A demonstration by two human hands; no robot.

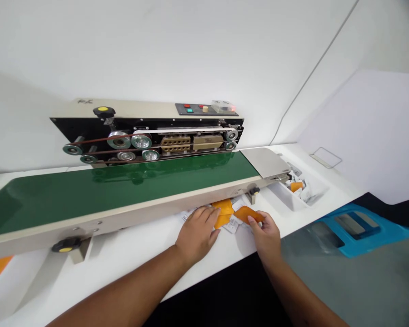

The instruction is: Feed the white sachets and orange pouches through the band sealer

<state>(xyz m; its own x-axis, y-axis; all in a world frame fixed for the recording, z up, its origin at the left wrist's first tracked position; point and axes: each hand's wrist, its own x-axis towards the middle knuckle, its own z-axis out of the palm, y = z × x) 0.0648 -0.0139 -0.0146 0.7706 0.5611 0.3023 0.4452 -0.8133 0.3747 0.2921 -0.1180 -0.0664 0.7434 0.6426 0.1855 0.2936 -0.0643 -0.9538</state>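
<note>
The left hand (197, 232) is at six o'clock from the centre of the view, its fingers laid over the left part of a flat orange packet (224, 213) at five o'clock; whether its grip is closed on that packet I cannot tell; the right hand (267, 232), between four and five o'clock, has its grip pinched on a small orange packet (246, 214), thumb against fingers, which points toward ten o'clock from that hand; white sachets (232, 225) lie around and below the two orange packets, on the white bench (129, 250) just in front of the conveyor; its green belt (157, 175) runs from nine toward three o'clock; the band sealer (150, 125) stands behind it at ten o'clock, with its control panel (197, 112) near twelve; a white bin (286, 200) between three and four o'clock holds more white sachets and one orange piece (296, 186); farther out that way, below the bench, is a blue plastic stool (388, 231).
</note>
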